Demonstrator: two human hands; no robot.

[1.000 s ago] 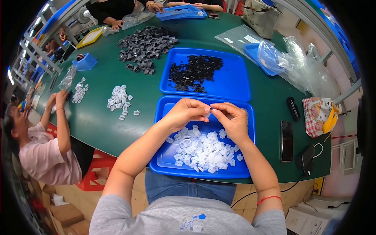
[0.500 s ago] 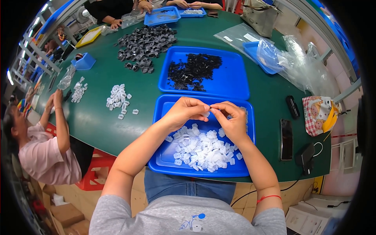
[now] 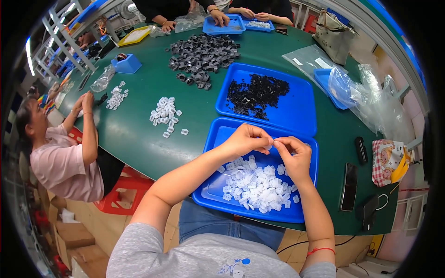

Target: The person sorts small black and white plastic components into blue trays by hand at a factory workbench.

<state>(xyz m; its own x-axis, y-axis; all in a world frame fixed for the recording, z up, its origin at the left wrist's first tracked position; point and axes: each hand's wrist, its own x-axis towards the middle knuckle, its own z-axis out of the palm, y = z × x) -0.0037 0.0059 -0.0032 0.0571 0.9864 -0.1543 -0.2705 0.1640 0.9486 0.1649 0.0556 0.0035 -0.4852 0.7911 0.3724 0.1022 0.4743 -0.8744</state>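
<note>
White plastic piece (image 3: 268, 148) is up at the fingertips of your left hand (image 3: 250, 140), pinched between thumb and finger, above the near blue tray (image 3: 211, 187) in your head view. Your right hand (image 3: 295, 155) has thumb and forefinger pressed together right beside it, can't tell if anything's between them. Loose white pile (image 3: 262, 185) sits below in that tray, and your right forearm (image 3: 316, 208) cuts across its right side. Just beyond you've got a far blue tray (image 3: 299, 109) with black bits (image 3: 257, 92), then dark grey rings (image 3: 204, 55) on the green counter (image 3: 134, 141). White labels (image 3: 321, 63) on the clear bag (image 3: 307, 54) are too small to read.
</note>
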